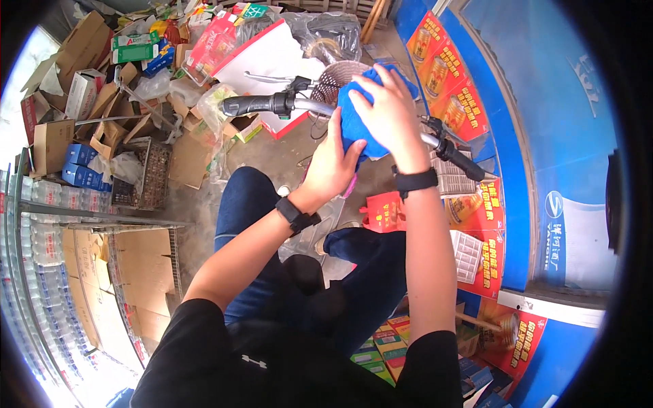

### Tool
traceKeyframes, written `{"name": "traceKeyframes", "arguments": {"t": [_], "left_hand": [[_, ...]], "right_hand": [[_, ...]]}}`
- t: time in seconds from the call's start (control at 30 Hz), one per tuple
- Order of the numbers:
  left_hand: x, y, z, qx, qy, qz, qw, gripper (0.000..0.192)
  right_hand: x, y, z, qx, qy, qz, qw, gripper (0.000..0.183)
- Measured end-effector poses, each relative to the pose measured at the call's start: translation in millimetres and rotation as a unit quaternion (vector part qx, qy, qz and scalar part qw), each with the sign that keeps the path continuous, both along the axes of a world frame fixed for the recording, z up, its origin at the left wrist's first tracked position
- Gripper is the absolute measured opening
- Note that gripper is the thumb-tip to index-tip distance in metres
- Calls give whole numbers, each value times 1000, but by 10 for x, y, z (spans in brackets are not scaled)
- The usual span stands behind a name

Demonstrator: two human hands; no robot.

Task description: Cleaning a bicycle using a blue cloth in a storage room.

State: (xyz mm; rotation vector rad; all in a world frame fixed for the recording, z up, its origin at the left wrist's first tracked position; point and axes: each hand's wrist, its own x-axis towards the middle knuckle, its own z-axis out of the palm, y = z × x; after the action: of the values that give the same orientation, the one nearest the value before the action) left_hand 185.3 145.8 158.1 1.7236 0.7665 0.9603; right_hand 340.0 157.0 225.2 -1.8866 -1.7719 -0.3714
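A blue cloth [357, 115] is draped over the middle of a bike's handlebar [314, 105] in front of me and hides the part beneath. My left hand [331, 166] holds the cloth's near left edge, its thumb and fingers around it. Over the upper right of the same cloth lies my right hand [390, 115], fingers bent and pressed onto it. The left handlebar grip [250, 105] and a brake lever [268, 77] stick out to the left. The right grip [461, 162] points down to the right. Behind the handlebar is a woven basket [329, 84], partly covered.
My knees straddle the bike. Flattened cardboard boxes [81, 46] and plastic wrap pile up at the left and back. A dark crate [153, 173] and packs of bottled drinks [48, 245] stand left. A red bag [383, 211] sits below the right grip, near a blue-framed glass front [561, 153].
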Motion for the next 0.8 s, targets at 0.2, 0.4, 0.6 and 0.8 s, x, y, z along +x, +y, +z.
{"name": "traceKeyframes", "arguments": {"t": [0.2,0.4,0.6,0.8], "left_hand": [[-463,-102,46,46,3,21,999,62],[-992,-134,162,92,34,130,987,59],[-1283,355,289,166,129,212,954,31],[-1238,804,500,174,238,227,928,26]], "right_hand": [[-503,-174,-119,60,-60,-2,996,28],[-1069,-50,-86,142,13,122,982,31],[-1305,626,-502,103,54,83,990,31],[-1203,1069,-422,20,57,32,998,36]]}}
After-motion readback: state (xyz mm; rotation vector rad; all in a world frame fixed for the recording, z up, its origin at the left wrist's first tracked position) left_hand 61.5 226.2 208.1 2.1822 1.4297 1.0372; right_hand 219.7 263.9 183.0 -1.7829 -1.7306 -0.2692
